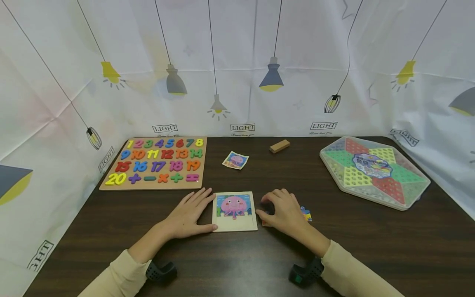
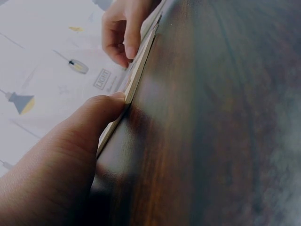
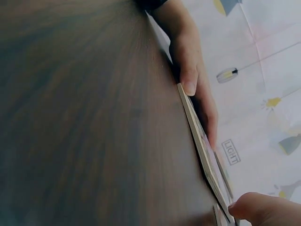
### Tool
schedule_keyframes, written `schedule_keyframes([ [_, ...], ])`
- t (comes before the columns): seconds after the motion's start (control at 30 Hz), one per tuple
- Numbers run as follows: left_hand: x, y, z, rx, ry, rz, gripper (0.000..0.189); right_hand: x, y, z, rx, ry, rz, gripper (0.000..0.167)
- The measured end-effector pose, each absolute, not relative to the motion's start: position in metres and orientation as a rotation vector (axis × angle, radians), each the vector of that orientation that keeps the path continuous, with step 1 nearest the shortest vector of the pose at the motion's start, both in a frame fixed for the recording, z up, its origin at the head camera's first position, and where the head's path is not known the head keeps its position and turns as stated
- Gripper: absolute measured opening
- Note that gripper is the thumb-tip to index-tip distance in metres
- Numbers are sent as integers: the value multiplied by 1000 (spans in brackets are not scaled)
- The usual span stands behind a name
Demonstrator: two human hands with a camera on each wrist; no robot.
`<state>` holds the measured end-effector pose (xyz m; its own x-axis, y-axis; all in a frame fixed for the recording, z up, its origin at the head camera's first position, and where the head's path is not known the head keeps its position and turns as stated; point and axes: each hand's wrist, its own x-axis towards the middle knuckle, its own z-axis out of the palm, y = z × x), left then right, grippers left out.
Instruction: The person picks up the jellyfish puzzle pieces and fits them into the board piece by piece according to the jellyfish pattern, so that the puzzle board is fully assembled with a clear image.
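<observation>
A square wooden jigsaw board (image 1: 235,225) lies on the table, with a pink octopus picture (image 1: 233,205) across its upper part and bare wood along the lower strip. My left hand (image 1: 189,214) rests at the board's left side, fingers extended by the upper corner and thumb touching the lower corner. In the left wrist view that thumb (image 2: 101,110) presses the board's edge. My right hand (image 1: 285,212) is bent over the table just right of the board, its thumb by the edge. Loose puzzle pieces (image 1: 306,214) lie partly hidden beneath it. I see nothing held between its fingers.
Behind the board lie a small octopus picture card (image 1: 235,160) and a wooden block (image 1: 280,146). A colourful number board (image 1: 152,185) is at the back left, and a hexagonal game board (image 1: 375,171) at the back right. A printed cloth (image 1: 237,49) hangs behind the table.
</observation>
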<state>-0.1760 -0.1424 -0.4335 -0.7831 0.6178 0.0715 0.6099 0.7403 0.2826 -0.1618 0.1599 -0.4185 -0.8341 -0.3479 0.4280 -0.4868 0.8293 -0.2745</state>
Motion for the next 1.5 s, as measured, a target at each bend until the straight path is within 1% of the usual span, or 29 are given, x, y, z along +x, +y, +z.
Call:
schedule_keyframes([
  [0.5,-176,-143,-434,1032,2907,471,91,-152,181,-420,634,-2685,526,30],
  [0.87,-175,-143,-433,1034,2901,479,91,-143,183,-421,712,-2614,529,28],
  [1.17,-175,-143,-432,1034,2898,474,91,-141,182,-422,739,-2634,515,36],
  [1.5,-176,-143,-435,1051,2915,457,91,-139,182,-422,751,-2636,531,32],
])
